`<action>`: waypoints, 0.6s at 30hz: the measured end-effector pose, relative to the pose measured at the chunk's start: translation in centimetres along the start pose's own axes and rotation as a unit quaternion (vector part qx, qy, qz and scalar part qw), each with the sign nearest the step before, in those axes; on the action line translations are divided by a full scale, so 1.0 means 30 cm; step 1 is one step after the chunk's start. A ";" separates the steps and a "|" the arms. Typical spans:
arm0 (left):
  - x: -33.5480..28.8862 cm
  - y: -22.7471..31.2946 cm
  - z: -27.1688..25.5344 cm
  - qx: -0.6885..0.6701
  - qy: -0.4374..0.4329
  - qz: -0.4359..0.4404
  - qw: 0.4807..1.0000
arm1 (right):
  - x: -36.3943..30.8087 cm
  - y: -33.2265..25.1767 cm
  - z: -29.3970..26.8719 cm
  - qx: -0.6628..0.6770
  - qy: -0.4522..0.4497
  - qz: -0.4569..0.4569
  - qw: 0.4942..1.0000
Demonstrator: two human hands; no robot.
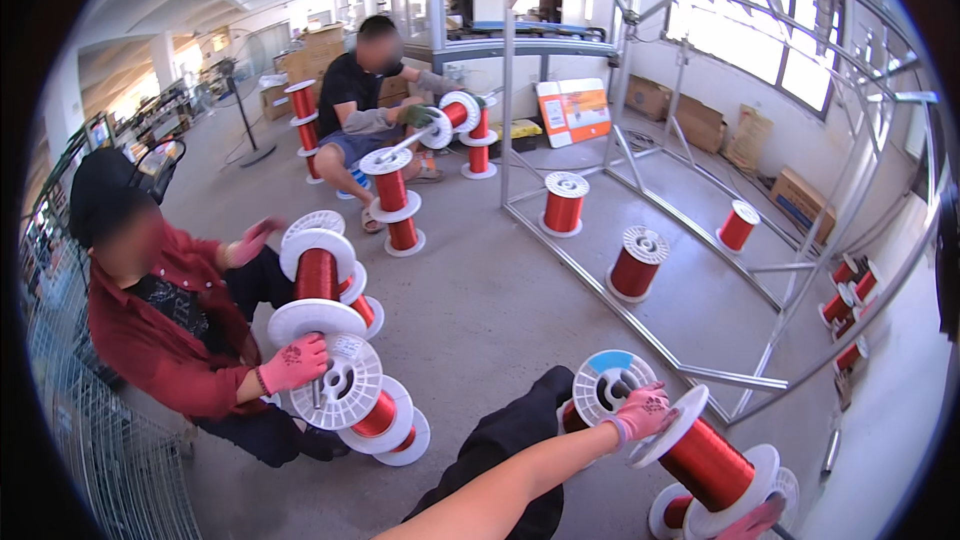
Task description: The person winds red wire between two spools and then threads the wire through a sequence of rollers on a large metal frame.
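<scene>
At lower right, between two pink-gloved hands, one red-wire spool [708, 465] with two white flanges, tilted, its long axis slanting from upper left to lower right, one end toward the left hand [645, 412], the other toward the right hand [755, 520] at the lower edge. Left fingers bent near the outer face of the upper flange; impossible to tell whether closed on anything. Right hand against the lower flange, mostly cut off, grip impossible to tell. Just past the left hand, one upright spool [592, 390], blue label [612, 361] on its top flange. Under the tilted one, at least one more spool [680, 512], partly hidden. Just left, one dark trouser leg [510, 450]. Farther out, around the base of a metal frame [640, 190], three standing spools [565, 208], axes vertical; near the right wall, about five smaller-looking spools [838, 308], too crowded for a sure count. Two co-workers on the left side: one in a red shirt [165, 340], one gloved hand on a spool cluster [375, 415], the other raised; one in a black shirt [345, 85], both gloves at a slanted spool [455, 115], behind a stack of two spools [392, 190].
</scene>
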State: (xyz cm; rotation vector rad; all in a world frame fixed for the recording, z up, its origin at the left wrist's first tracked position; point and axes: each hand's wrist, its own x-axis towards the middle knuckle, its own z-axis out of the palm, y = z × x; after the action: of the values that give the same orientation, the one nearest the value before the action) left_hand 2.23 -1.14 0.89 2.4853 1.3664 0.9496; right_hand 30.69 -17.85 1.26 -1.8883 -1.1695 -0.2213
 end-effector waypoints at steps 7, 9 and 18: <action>0.005 0.003 0.004 -0.010 -0.050 -0.030 0.998 | -0.032 -0.088 0.011 -0.045 -0.029 -0.007 0.999; 0.010 0.006 0.006 0.006 -0.020 -0.014 1.000 | -0.034 -0.076 0.003 -0.062 -0.031 -0.011 0.998; 0.000 0.009 0.002 -0.026 -0.033 -0.045 0.998 | 0.042 -0.065 0.003 -0.020 -0.014 -0.006 1.000</action>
State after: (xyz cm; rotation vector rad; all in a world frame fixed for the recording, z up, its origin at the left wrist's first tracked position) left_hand 2.46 -1.28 0.95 2.3745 1.4010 0.8664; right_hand 29.79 -16.64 3.04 -1.9258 -1.2029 -0.2273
